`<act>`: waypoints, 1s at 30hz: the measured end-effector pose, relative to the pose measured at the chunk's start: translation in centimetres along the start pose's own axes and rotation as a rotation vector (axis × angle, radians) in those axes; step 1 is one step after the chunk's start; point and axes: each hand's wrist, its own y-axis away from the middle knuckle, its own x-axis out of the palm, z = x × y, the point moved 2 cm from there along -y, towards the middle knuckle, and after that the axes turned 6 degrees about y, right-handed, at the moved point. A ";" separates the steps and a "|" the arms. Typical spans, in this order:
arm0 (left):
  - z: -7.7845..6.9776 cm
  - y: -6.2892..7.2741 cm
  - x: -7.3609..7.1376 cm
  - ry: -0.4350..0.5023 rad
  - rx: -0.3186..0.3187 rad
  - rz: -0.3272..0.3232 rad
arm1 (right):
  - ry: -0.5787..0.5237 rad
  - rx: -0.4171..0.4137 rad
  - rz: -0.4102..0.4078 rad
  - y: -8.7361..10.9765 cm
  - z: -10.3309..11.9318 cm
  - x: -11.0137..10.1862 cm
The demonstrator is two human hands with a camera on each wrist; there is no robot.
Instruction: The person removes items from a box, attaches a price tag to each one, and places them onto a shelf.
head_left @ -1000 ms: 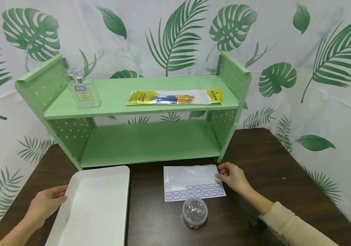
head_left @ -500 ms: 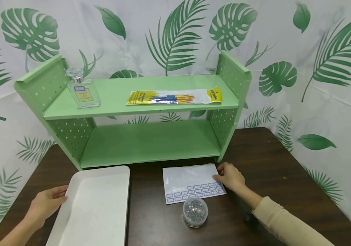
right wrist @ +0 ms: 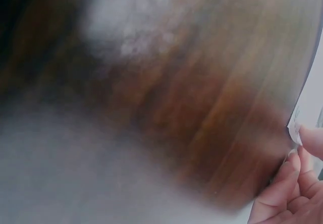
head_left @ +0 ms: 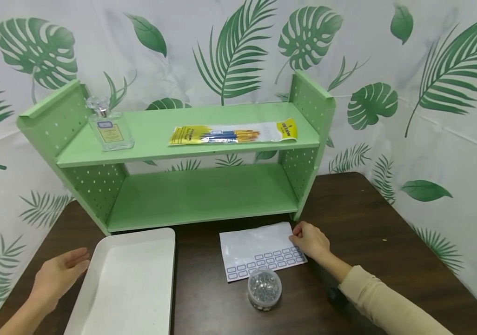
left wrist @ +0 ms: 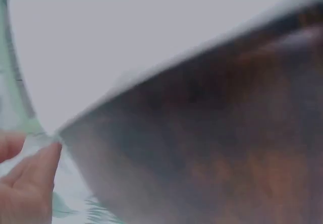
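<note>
In the head view my right hand (head_left: 311, 239) pinches the right edge of a white sticker sheet (head_left: 251, 244), which carries rows of small blue-bordered labels along its near side. The right wrist view shows thumb and fingertips at a curled bit of the sheet (right wrist: 294, 125). My left hand (head_left: 58, 274) is just left of a white tray (head_left: 138, 274), fingers extended toward its rim and holding nothing. A round clear tub (head_left: 264, 288) of small silvery pieces stands in front of the sheet, overlapping its near edge in this view.
A green two-tier shelf (head_left: 205, 195) stands behind the tray and sheet. On its top tier are a glass perfume bottle (head_left: 112, 132) and a yellow-ended packet of paintbrushes (head_left: 234, 132), each bearing a small blue-bordered label. The dark wooden table (head_left: 360, 223) extends to the right.
My right hand has gripped the sheet's edge, and the sheet has turned slightly, its near-left corner coming closer. My left hand has let go of the tray's rim and moved a little left.
</note>
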 end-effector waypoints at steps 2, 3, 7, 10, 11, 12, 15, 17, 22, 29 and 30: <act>-1.4 0.3 -0.3 -0.014 0.059 -0.093 | -0.001 0.000 -0.007 0.0 -0.1 -0.1; -2.3 0.4 -0.3 -0.025 0.101 -0.141 | -0.002 0.000 -0.011 0.0 -0.1 -0.1; -6.9 0.7 0.8 0.057 0.198 -0.108 | -0.004 0.005 -0.020 0.1 -0.3 -0.3; -10.7 1.1 3.3 0.230 0.206 0.109 | -0.015 0.005 -0.025 -0.1 -0.4 -0.3; -11.7 1.2 4.5 0.297 0.199 0.200 | -0.019 0.004 -0.025 -0.1 -0.3 -0.2; -12.7 1.4 5.7 0.353 0.187 0.283 | -0.022 0.002 -0.026 -0.1 -0.3 -0.2; -14.8 1.6 9.3 0.442 0.131 0.484 | -0.027 -0.003 -0.027 -0.2 -0.3 0.0; -15.7 1.6 11.8 0.454 0.090 0.549 | -0.027 0.000 -0.027 -0.2 -0.3 0.1; -16.7 1.0 16.3 0.428 -0.035 0.510 | -0.040 0.005 -0.022 -0.1 -0.2 0.1; -17.6 0.6 19.3 0.464 -0.099 0.444 | -0.065 0.010 -0.018 -0.1 -0.2 -0.2; -17.7 0.6 19.5 0.466 -0.097 0.437 | -0.070 0.012 -0.017 0.0 -0.3 -0.3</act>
